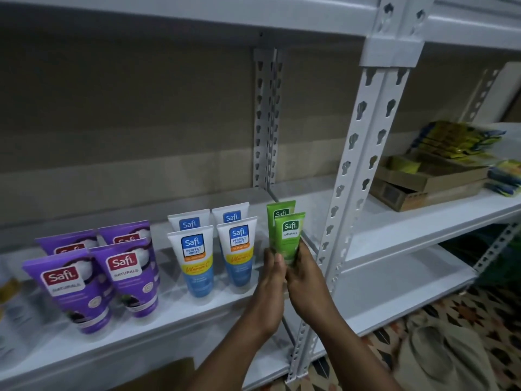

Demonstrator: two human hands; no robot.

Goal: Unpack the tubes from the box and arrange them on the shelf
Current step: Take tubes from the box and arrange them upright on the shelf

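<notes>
Front green tube [289, 235] upright at the shelf's [197, 311] right end, beside the post [352, 165]. Left hand [269, 283] and right hand [308, 277] clasp its lower half, hiding the cap. Second green tube [279, 211] just behind (label half covered). Purple tubes [127, 277], white tubes [197, 258] further left; left-edge items blurred.

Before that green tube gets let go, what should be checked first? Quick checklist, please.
1. Hold: the left hand and right hand both grip the front green tube low down: ok.
2. Its label faces outward: ok.
3. Lined up with the rear green tube behind it: ok.
4. Its cap resting on the shelf: cannot tell, the hands hide it.
5. Gap to the nearest white tube: ok.
</notes>
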